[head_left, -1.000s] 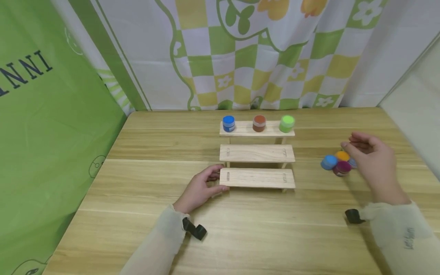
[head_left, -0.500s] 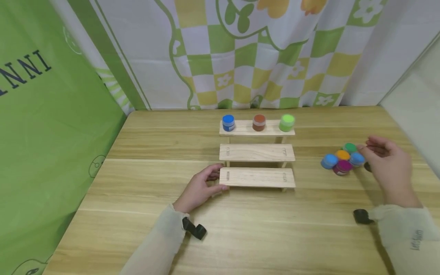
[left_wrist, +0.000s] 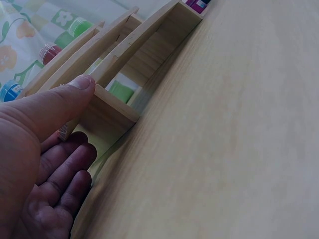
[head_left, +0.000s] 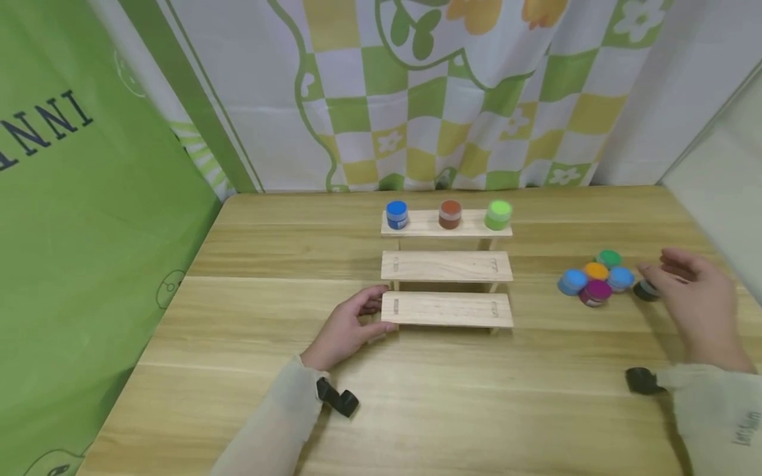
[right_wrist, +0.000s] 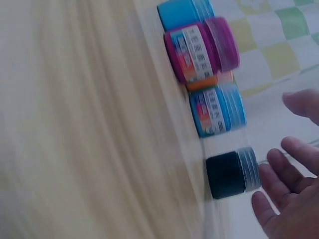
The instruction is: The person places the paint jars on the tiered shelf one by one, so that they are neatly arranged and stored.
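A three-tier wooden shelf stand (head_left: 446,309) is on the table. My left hand (head_left: 342,327) holds the left end of its lowest tier; in the left wrist view the thumb (left_wrist: 75,94) lies on the front edge and the fingers curl below the end. At the right, my right hand (head_left: 702,304) hovers beside a black paint jar (right_wrist: 227,174), fingers loosely bent and holding nothing. Just left of that jar cluster a purple jar (head_left: 596,292), two light blue jars, the nearer to me a blue jar (head_left: 621,278), an orange jar (head_left: 596,271) and a green jar (head_left: 608,258).
On the top tier stand a dark blue jar (head_left: 397,215), a brown jar (head_left: 450,215) and a light green jar (head_left: 499,215). A checked curtain (head_left: 464,119) hangs behind the wooden table (head_left: 476,410); green cloth (head_left: 89,231) covers the left side.
My right hand has moved right, off the jar cluster toward the black jar, uncovering the green jar and the right-hand light blue jar. My left hand stays on the stand.
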Demonstrator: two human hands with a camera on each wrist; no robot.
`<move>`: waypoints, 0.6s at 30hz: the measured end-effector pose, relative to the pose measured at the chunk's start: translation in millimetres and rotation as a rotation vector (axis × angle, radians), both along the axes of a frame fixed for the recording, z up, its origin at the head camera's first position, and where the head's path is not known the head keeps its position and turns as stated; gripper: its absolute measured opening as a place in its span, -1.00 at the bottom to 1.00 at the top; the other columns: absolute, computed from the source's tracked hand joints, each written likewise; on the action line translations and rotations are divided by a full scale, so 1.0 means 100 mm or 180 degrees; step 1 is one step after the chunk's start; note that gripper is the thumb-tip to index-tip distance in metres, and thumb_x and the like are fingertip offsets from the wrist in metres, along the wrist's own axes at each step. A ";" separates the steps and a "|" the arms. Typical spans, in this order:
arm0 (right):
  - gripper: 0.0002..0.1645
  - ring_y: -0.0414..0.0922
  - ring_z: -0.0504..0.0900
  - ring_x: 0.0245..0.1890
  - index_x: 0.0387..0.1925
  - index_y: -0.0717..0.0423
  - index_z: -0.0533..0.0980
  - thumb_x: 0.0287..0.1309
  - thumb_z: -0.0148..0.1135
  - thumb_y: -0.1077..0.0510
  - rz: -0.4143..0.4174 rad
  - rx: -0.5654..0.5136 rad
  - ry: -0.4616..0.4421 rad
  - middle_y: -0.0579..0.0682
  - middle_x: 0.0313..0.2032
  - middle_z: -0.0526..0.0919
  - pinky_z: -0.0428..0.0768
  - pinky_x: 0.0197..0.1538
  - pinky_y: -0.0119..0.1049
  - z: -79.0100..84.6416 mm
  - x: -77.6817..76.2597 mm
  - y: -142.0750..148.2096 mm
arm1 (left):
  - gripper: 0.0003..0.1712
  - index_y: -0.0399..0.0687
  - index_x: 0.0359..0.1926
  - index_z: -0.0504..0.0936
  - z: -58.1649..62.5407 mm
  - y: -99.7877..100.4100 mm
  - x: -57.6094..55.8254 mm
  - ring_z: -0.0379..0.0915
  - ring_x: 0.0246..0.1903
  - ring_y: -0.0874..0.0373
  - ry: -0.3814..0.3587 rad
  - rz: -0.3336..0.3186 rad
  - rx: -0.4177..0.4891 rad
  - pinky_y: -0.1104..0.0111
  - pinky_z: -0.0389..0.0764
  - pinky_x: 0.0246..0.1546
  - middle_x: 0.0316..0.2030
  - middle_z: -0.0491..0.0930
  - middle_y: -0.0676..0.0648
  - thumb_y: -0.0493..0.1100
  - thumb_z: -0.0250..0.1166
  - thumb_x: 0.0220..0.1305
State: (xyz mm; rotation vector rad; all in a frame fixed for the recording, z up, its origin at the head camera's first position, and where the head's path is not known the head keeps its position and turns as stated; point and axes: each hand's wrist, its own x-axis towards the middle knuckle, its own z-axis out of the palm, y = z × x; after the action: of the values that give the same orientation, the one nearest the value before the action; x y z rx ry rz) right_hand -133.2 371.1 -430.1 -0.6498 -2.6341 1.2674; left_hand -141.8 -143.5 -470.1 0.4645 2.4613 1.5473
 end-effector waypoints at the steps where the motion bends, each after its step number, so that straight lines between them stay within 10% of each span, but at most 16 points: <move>1: -0.07 -0.29 0.37 0.27 0.52 0.05 0.20 0.30 0.18 -0.31 0.0005 0.0019 -0.0066 -0.08 0.45 0.31 0.44 0.07 -0.65 -0.01 0.00 0.01 | -0.21 0.03 0.39 0.42 0.00 0.00 0.00 0.54 0.08 0.05 0.0006 0.0007 -0.0009 0.10 0.54 0.15 0.06 0.63 -0.04 -0.04 0.52 0.17; 6: 0.04 -0.04 0.35 0.27 0.54 0.15 0.10 0.30 0.12 -0.38 0.0084 0.0144 -0.0329 0.24 0.47 0.21 0.39 0.35 -0.07 -0.08 0.00 0.10 | -0.21 0.05 0.39 0.43 -0.01 0.00 -0.01 0.54 0.08 0.06 0.0021 0.0022 -0.0020 0.10 0.55 0.14 0.06 0.63 -0.03 -0.03 0.52 0.16; 10: 0.06 -0.09 0.39 0.19 0.53 0.18 0.09 0.29 0.14 -0.38 0.0151 0.0168 -0.0380 0.22 0.44 0.28 0.43 0.32 -0.16 -0.14 0.02 0.17 | -0.20 0.04 0.38 0.43 -0.02 -0.01 -0.01 0.53 0.08 0.07 0.0027 0.0010 -0.0016 0.11 0.54 0.15 0.06 0.63 -0.03 -0.02 0.53 0.15; 18: 0.09 0.54 0.06 0.36 0.50 0.34 0.03 0.34 0.09 -0.37 0.0493 0.0282 -0.0531 0.50 0.43 0.09 0.13 0.27 0.47 -0.11 0.05 0.24 | -0.20 0.02 0.38 0.43 -0.02 -0.01 -0.02 0.53 0.07 0.07 0.0038 0.0014 -0.0051 0.12 0.53 0.15 0.04 0.63 -0.03 -0.02 0.53 0.14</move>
State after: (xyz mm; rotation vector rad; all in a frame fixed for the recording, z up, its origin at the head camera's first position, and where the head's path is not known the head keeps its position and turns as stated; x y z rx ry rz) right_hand -127.9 395.2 -441.3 -0.5705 -2.9086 1.1732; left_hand -143.5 -144.1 -472.0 0.4673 2.4833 1.5295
